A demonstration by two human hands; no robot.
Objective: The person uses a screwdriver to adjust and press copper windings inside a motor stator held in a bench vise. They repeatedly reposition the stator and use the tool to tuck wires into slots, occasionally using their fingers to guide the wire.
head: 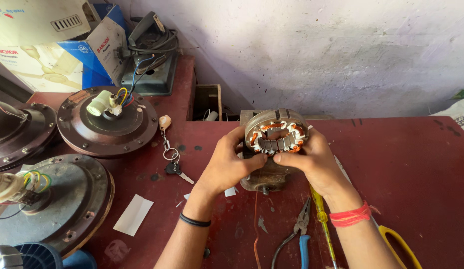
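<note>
Hands: left hand (pixel 227 167) and right hand (pixel 311 162) both clamped on a ring-shaped motor stator (pixel 276 133) with copper windings, at centre.
Beneath: a metal block (pixel 264 177), mostly hidden, possibly a vise.
Seven o'clock: pliers (pixel 298 231), yellow screwdriver (pixel 321 216).
Nine o'clock: keys (pixel 173 162), brown fan motors (pixel 107 122).

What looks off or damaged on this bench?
The red table is scuffed and stained, with paper scraps lying loose. Wires stick out of the brown fan motor housing. Both hands, left hand and right hand, hold the stator; no damage shows on it.
</note>
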